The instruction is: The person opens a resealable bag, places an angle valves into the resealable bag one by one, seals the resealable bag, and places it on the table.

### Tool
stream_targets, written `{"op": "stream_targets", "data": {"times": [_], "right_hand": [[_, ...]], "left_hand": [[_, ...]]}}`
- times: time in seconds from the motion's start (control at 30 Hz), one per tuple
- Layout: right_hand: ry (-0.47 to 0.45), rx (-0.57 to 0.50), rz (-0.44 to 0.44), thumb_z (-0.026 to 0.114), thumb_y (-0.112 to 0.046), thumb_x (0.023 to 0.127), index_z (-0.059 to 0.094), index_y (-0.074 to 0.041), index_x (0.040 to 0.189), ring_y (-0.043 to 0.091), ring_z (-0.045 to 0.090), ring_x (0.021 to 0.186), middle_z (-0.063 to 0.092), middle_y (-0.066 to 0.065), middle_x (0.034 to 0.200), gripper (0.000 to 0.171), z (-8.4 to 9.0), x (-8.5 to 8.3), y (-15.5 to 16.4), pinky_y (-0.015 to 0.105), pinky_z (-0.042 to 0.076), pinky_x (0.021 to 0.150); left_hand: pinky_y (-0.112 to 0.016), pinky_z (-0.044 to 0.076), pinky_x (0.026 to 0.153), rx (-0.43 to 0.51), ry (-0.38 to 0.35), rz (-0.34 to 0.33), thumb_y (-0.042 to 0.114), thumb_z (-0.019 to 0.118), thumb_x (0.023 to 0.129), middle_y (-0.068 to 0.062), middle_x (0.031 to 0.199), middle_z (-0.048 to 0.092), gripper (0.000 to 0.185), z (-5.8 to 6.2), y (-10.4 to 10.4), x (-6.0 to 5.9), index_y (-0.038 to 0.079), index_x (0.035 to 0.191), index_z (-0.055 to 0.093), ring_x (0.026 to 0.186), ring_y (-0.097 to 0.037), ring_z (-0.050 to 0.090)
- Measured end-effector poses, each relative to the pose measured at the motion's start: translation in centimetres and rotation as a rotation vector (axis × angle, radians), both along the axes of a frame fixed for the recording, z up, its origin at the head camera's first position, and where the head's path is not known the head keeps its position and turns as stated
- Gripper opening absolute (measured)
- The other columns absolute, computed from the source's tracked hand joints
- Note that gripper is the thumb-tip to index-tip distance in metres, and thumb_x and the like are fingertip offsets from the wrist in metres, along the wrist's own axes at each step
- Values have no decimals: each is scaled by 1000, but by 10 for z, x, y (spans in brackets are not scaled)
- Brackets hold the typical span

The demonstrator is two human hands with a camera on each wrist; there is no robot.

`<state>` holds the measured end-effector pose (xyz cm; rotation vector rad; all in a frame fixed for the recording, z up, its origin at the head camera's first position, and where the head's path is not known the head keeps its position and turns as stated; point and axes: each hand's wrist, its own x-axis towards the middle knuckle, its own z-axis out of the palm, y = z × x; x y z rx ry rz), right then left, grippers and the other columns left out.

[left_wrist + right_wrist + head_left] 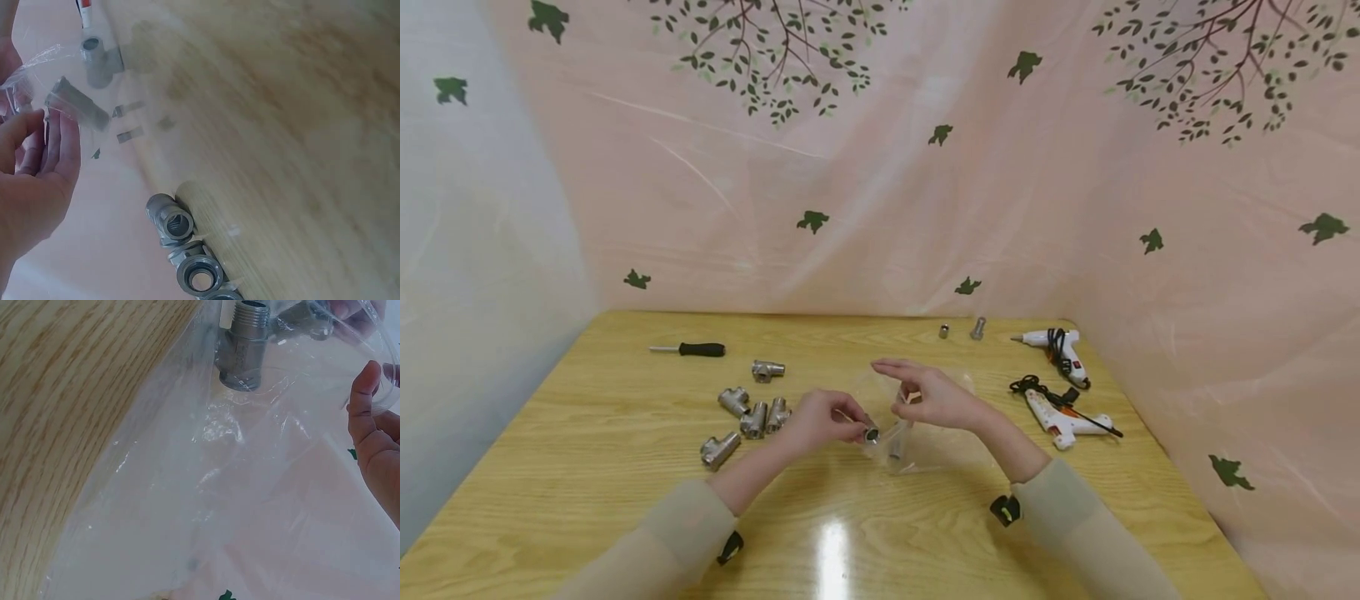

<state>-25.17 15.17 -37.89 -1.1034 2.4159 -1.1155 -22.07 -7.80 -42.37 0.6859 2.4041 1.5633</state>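
Metal fitting pinched in left hand grip, at mouth of clear plastic bag. Bag edge pinched by right hand, just beside left grip. More fittings left of grip on table.

My desk is yellow wood with darker grain. The pipe fittings on it are dull silver-grey, and the bag is clear plastic. The screwdriver has a black handle. The two glue guns are white with black cords. The backdrop is pale pink, printed with green leaves and dark branches. My sleeves are beige.
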Motion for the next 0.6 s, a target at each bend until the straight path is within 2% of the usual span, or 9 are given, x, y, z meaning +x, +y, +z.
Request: {"op": "stream_targets", "data": {"times": [0.17,0.23,0.4,0.6], "right_hand": [[-8,3,5,60,-4,89,35,-13,146,12,58,74,34,8,150,63,0,1,-2,28,54,56],[-17,2,9,59,-4,89,35,-12,146,13,58,75,33,8,151,63,-1,1,-2,33,56,58],[-30,8,-3,58,-4,89,34,-14,147,13,60,77,32,7,151,64,-2,1,-2,44,55,61],[-7,30,-22,58,-5,90,34,-17,147,12,61,74,33,6,151,63,-2,2,0,33,56,58]], "left_hand": [[-24,55,75,-39,8,-114,6,69,84,-13,105,68,24,-1,0,2,2,108,66,86,-17,68],[-24,55,77,-59,3,-132,8,69,85,-13,110,67,29,0,-1,3,3,113,64,90,-16,68],[-26,55,78,-76,16,-135,15,68,87,-14,114,65,30,6,-11,4,8,115,64,92,-15,66],[-26,53,77,-152,117,-118,26,69,87,-8,113,65,34,22,-38,5,14,118,63,96,-19,63]]}}
